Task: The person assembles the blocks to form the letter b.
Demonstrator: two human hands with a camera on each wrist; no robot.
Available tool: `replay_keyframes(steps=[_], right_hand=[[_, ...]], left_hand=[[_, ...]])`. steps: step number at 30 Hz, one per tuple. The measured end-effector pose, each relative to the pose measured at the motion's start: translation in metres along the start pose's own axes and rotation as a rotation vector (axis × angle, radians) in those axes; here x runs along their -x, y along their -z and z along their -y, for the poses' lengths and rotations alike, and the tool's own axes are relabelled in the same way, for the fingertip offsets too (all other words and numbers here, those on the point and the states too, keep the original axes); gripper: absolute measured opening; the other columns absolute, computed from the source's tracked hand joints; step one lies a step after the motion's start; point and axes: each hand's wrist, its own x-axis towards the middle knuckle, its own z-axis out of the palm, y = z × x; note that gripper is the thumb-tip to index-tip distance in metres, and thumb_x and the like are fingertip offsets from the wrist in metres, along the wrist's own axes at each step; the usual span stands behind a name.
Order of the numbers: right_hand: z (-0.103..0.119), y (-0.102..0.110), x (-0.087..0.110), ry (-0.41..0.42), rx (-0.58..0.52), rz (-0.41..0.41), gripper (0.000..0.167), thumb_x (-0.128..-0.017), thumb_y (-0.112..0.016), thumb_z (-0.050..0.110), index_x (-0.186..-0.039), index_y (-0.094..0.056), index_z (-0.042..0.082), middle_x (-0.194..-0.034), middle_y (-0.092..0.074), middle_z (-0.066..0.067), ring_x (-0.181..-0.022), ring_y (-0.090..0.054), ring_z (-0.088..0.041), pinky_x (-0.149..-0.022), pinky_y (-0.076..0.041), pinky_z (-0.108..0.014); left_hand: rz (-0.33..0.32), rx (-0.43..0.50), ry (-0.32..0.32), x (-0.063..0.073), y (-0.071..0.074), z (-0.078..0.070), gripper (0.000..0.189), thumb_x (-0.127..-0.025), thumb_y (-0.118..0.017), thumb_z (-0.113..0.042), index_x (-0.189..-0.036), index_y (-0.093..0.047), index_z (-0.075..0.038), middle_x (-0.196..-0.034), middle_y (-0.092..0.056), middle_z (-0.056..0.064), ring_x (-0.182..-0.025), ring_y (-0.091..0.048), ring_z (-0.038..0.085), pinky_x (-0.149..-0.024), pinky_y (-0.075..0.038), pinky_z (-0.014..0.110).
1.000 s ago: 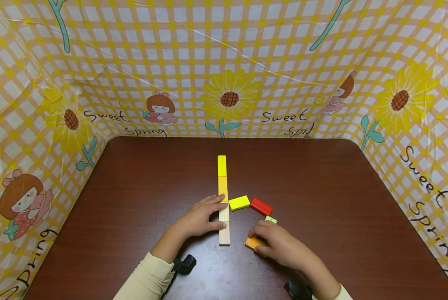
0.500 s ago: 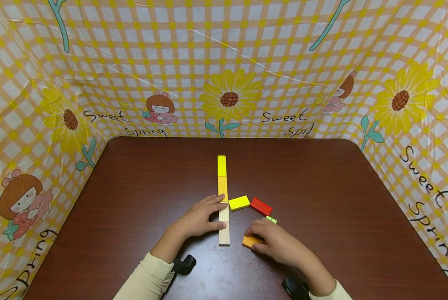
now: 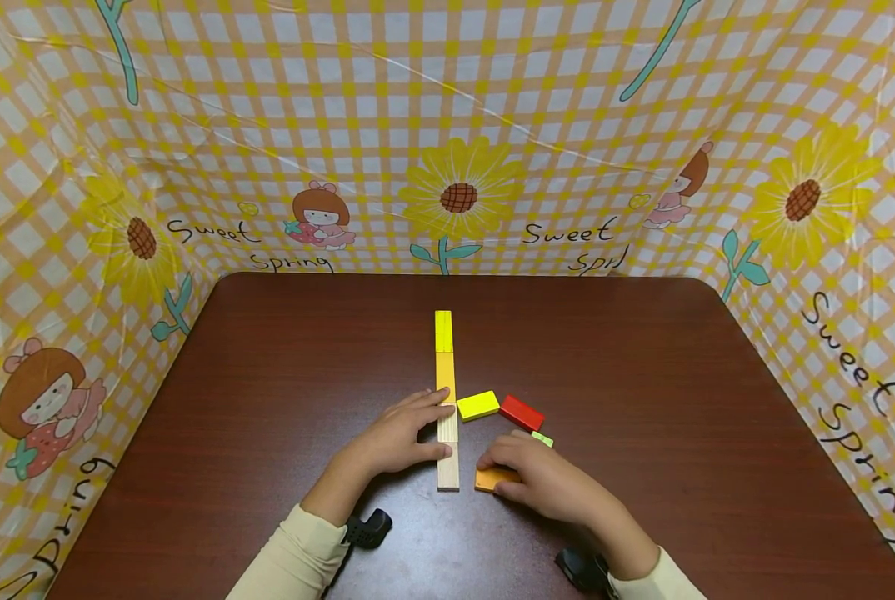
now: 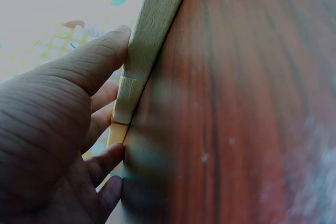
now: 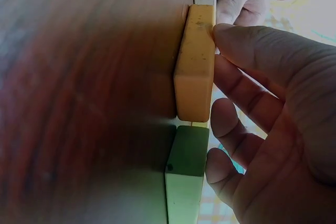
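Note:
A straight row of blocks runs away from me in the head view: two plain wooden blocks (image 3: 448,471) nearest, then an orange-yellow block (image 3: 445,371) and a bright yellow end (image 3: 443,332). My left hand (image 3: 391,437) rests on this row from the left, fingers extended, thumb on the nearest wooden block. With thumb and fingers my right hand (image 3: 548,477) pinches an orange block (image 3: 489,480) lying flat, a small gap right of the row's near end. A yellow block (image 3: 478,406), a red block (image 3: 522,412) and a partly hidden light green block (image 3: 542,438) curve between them.
The dark brown table (image 3: 627,358) has rounded far corners. A checked cloth (image 3: 567,167) with sunflowers rises behind it and along both sides. Black wrist devices sit at both cuffs, such as the left strap mount (image 3: 369,529).
My right hand has slid the orange block leftward, nearer the row's near end, and turned it more sideways. The left hand and the other blocks have stayed put.

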Motion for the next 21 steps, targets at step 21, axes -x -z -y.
replay_keyframes(steps=[21], right_hand=[[0.0022,-0.0003,-0.0073,-0.080,-0.009,0.060,0.024,-0.091,-0.071,0.011,-0.115,-0.069,0.016,-0.105,-0.062,0.013,-0.099,-0.051,-0.010,-0.089,-0.047,-0.033]], left_hand=[[-0.037,-0.019,0.000,-0.0001,-0.0026,-0.0040,0.062,-0.091,-0.070,-0.042,-0.145,-0.053,-0.017,-0.159,-0.034,-0.002,-0.146,-0.029,0.029,-0.113,-0.028,0.056]])
